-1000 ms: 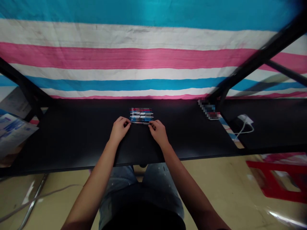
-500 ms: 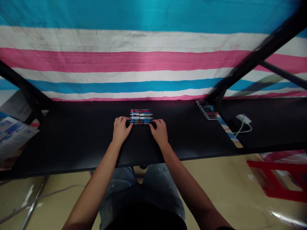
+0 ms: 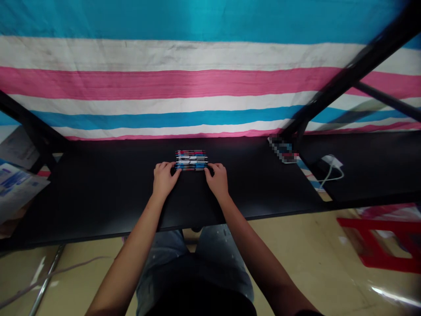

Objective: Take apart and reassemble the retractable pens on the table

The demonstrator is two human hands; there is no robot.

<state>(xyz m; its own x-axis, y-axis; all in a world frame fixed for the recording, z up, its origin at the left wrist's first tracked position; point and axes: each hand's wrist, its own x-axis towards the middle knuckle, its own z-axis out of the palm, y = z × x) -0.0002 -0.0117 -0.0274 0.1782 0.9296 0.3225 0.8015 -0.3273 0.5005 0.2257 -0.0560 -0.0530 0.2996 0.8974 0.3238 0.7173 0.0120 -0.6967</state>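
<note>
Bare left hand (image 3: 163, 179), thumb and fingertips at left ends of slim multicoloured pens (image 3: 191, 161), laid in close row on flat black table (image 3: 115, 188); bare right hand (image 3: 218, 178) likewise at right ends; pinching or just touching, cannot tell; farther right, small white block (image 3: 331, 160)

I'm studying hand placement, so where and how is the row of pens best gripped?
Probably by both ends, coming from the near side, left hand at one end and right hand at the other: the row of pens lies flat, its pens side by side, running left to right.
</note>
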